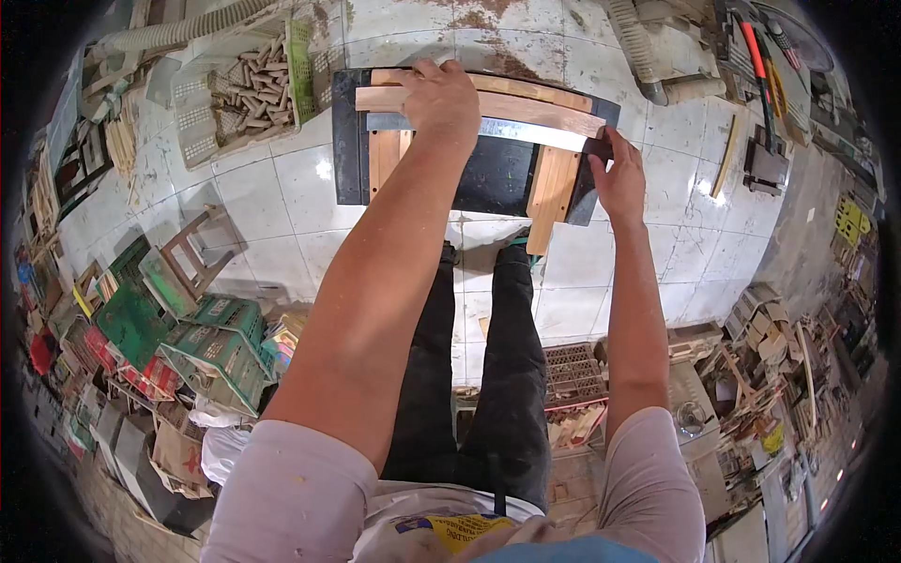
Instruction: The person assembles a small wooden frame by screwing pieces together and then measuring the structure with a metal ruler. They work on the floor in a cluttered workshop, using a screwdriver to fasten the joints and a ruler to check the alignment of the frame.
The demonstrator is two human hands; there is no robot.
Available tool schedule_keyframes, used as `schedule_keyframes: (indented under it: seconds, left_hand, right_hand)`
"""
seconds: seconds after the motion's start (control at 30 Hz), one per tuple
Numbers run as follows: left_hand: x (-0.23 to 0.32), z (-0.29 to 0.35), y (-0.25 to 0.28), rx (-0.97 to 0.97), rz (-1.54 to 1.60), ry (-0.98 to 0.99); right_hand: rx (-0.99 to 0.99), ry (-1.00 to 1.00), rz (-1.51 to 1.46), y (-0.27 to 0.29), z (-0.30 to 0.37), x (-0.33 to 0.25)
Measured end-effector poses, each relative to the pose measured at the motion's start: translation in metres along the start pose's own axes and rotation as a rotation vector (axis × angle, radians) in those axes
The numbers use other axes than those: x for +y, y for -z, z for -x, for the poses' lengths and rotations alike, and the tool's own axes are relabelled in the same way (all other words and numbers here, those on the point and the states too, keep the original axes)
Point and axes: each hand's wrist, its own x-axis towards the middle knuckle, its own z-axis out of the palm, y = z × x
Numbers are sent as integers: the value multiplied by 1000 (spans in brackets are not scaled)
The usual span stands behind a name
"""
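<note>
A black board (497,174) with pale wooden pieces fixed on it lies in front of me. Across its far part runs a loose-looking wooden strip (535,111). My left hand (443,101) is closed over this strip left of its middle, fingers curled past the far edge. Along the strip's near side lies a silver metal blade (526,132) with a dark block at its right end, like a try square. My right hand (620,176) pinches that dark end between thumb and fingers. A slanted wooden piece (544,202) sticks out past the board's near edge.
A pale green plastic crate (298,75) of short wooden pieces stands at the far left. A small wooden frame (200,249) and green crates (221,347) are at left. Grey ribbed hose (638,56) and red-handled tool (753,49) lie at far right. Scrap wood (751,366) is heaped at right.
</note>
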Motion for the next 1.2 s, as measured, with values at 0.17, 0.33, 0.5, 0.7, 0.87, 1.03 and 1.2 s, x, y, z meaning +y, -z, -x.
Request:
schedule_keyframes:
  seconds: [0.17, 0.33, 0.5, 0.7, 0.87, 1.03, 1.2]
  left_hand:
    - [0, 0, -4, 3, -107, -4]
    - [3, 1, 3, -17, 78, 85]
    - [8, 7, 6, -17, 140, 102]
    - [10, 5, 6, -54, 144, 107]
    - [12, -2, -4, -36, 144, 145]
    - [10, 4, 4, -77, 117, 84]
    - [9, 8, 10, -87, 74, 58]
  right_hand:
    - [19, 8, -88, -10, 0, 6]
    - [-23, -35, -89, -8, -1, -4]
    - [4, 40, -54, -14, -2, 8]
    - [4, 14, 10, -10, -4, -2]
    - [-8, 48, 26, -7, -6, -7]
    - [-16, 26, 1, -7, -6, -6]
    - [-27, 4, 24, -7, -7, -5]
